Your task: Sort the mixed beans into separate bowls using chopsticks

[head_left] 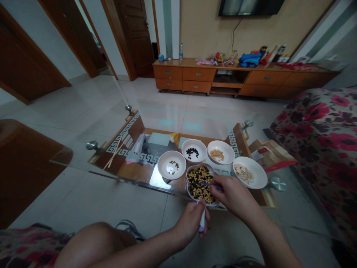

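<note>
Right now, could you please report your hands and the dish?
Left hand gripping dish by handle. Right hand holding thin tool over beans. White bowls crowd far side.

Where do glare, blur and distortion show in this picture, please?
Head view: white glare on the glass table near the leftmost bowl, a pale reflection on the television; the brown door at far left leans, likely lens distortion; floral fabric at lower left looks soft, beans fairly clear.
</note>
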Available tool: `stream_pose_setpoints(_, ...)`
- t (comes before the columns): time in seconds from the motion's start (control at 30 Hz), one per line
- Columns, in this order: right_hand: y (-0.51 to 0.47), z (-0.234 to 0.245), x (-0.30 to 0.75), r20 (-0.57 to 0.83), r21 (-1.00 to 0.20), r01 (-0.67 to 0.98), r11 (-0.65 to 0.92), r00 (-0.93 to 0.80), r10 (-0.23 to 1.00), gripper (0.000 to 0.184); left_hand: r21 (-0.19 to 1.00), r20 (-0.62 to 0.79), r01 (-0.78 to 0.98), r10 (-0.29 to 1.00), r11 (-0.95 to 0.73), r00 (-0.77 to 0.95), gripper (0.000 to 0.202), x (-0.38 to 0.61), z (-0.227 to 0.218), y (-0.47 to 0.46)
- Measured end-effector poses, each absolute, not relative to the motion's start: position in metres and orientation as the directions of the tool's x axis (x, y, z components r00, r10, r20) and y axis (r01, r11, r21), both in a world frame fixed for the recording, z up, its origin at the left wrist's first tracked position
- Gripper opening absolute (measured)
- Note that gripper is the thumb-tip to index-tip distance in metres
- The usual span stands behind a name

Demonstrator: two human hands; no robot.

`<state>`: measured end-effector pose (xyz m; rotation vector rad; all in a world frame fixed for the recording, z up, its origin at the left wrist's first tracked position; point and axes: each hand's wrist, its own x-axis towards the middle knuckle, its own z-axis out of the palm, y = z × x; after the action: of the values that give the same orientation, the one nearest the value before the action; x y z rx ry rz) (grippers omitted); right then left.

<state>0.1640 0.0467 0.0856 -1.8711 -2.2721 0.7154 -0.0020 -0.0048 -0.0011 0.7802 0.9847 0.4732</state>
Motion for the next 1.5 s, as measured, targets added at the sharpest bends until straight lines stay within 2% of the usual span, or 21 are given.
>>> stream_pose_setpoints(0.33, 0.047, 0.085, 0.16, -0.083, -0.473, 0.869, 0.144, -0.206, 0.975, 0.02, 0.769, -0.547, -0.028, 0.68, 0.639, 0.488, 0.073, 0.0, -0.006, -0.007)
stream_pose_setpoints(0.53, 0.049, 0.081, 0.148, 0.106, -0.452, 0.87, 0.195, -0.165, 0.981, 0.021, 0.776, -0.551, -0.007, 0.683, 0.631, 0.479, 0.072, -0.001, -0.006, -0.007)
stream_pose_setpoints(0.77, 0.048, 0.075, 0.12, 0.304, -0.507, 0.806, 0.305, -0.164, 0.939, 0.018, 0.772, -0.563, 0.011, 0.675, 0.636, 0.477, 0.074, 0.001, 0.001, -0.003)
stream_pose_setpoints(1.07, 0.051, 0.077, 0.104, 0.314, -0.552, 0.764, 0.333, -0.179, 0.932, 0.015, 0.769, -0.564, 0.003, 0.676, 0.64, 0.473, 0.073, 0.002, -0.004, -0.003)
stream_pose_setpoints(1.33, 0.053, 0.079, 0.112, 0.29, -0.595, 0.739, 0.315, -0.168, 0.942, 0.02, 0.78, -0.551, 0.012, 0.679, 0.625, 0.486, 0.073, 0.0, 0.007, -0.002)
stream_pose_setpoints(1.5, 0.054, 0.086, 0.128, 0.264, -0.582, 0.779, 0.233, -0.09, 0.96, 0.023, 0.778, -0.543, -0.011, 0.683, 0.628, 0.489, 0.073, 0.0, -0.003, -0.005)
